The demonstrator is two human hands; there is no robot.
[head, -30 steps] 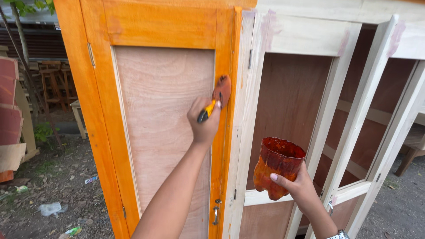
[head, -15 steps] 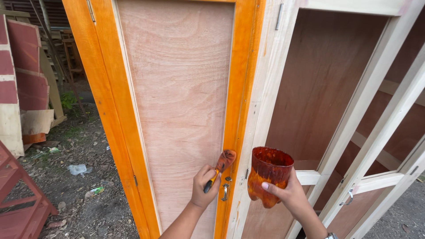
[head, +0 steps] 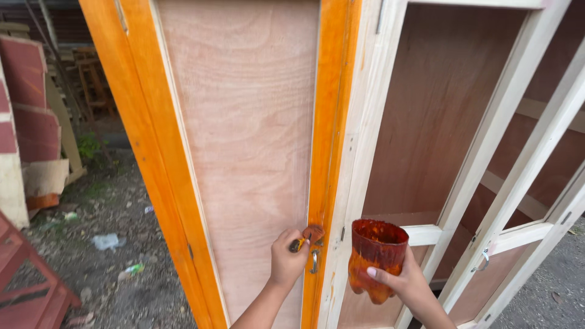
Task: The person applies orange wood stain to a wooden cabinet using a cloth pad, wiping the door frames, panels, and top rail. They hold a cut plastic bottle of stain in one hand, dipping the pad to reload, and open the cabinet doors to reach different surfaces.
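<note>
My left hand point(head: 286, 259) grips a small paintbrush point(head: 308, 236) whose stained bristles press on the orange-varnished right stile point(head: 329, 122) of a wooden cabinet door, just above a metal handle point(head: 314, 261). My right hand point(head: 405, 283) holds a cut-off plastic bottle cup point(head: 375, 256) stained dark orange, upright, beside the door edge. The door's centre panel point(head: 244, 122) is bare pale plywood. Its left stile point(head: 143, 140) is orange too.
To the right stand unpainted pale cabinet door frames point(head: 512, 158), open, with brown back panels behind. On the left are stacked red boards point(head: 24, 109), a red frame point(head: 30, 292) and wooden furniture on littered dirt ground point(head: 109, 244).
My left hand has drawn the brush down the right stile from the upper part to just above the handle. The view has followed downward; the cup stays beside it.
</note>
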